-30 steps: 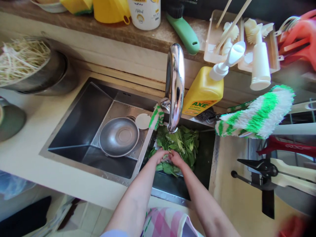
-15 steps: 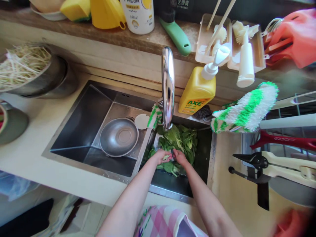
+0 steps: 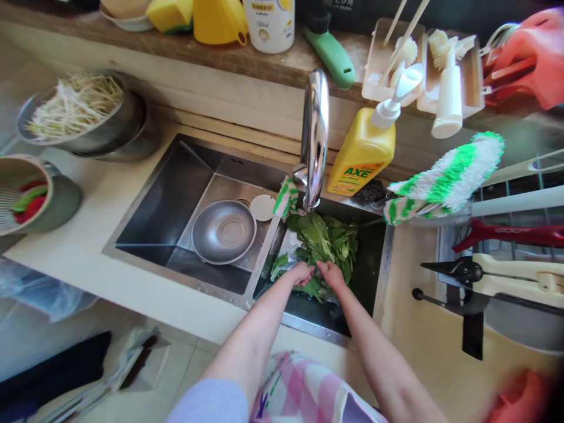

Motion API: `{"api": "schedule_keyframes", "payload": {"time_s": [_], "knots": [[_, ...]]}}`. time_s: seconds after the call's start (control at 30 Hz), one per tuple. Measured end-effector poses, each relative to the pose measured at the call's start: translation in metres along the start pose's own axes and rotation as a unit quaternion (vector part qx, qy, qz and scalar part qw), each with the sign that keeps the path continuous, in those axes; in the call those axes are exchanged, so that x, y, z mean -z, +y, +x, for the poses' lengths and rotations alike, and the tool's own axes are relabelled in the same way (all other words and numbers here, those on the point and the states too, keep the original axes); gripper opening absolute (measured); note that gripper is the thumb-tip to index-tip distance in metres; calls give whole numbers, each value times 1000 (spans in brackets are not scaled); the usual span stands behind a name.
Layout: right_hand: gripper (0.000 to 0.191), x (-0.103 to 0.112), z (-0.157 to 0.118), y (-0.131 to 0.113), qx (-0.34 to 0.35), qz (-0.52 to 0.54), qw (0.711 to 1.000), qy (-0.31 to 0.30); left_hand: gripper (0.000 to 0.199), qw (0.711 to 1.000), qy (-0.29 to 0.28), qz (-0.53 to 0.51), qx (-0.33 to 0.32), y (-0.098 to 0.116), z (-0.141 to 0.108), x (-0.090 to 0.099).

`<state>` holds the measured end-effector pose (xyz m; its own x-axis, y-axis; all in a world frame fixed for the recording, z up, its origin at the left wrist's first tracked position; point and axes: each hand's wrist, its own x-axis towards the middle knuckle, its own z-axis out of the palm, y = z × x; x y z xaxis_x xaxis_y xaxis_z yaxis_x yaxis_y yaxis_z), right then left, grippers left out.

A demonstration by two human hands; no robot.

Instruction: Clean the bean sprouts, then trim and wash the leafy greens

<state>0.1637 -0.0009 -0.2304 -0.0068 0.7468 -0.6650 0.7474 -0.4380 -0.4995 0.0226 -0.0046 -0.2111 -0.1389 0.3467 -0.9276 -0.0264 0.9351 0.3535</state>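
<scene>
Both my hands are over a heap of wet leafy greens in the right basin, under the tap. My left hand is closed, its fingers curled inward against the leaves. Close beside it, almost touching, my right hand is closed too, thumb and fingers pinched together. A small pale bit shows at the right fingertips, too small to name. What the left fingers hold is hidden.
In the left basin lies a metal bowl. Bean sprouts fill a bowl at far left, near a strainer with red and green pieces. A yellow soap bottle stands behind the basin; shears lie right.
The view has shifted, bringing more of the left counter into sight. My hands have drawn slightly apart over the greens, and the pinkish, dark bit earlier between them no longer shows.
</scene>
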Motion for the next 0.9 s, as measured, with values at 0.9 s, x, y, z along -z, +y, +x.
{"api": "schedule_keyframes", "payload": {"time_s": [0.9], "knots": [[38, -16, -31, 8, -35, -112, 988, -103, 12, 971, 184, -7, -154, 62, -53, 238]]}}
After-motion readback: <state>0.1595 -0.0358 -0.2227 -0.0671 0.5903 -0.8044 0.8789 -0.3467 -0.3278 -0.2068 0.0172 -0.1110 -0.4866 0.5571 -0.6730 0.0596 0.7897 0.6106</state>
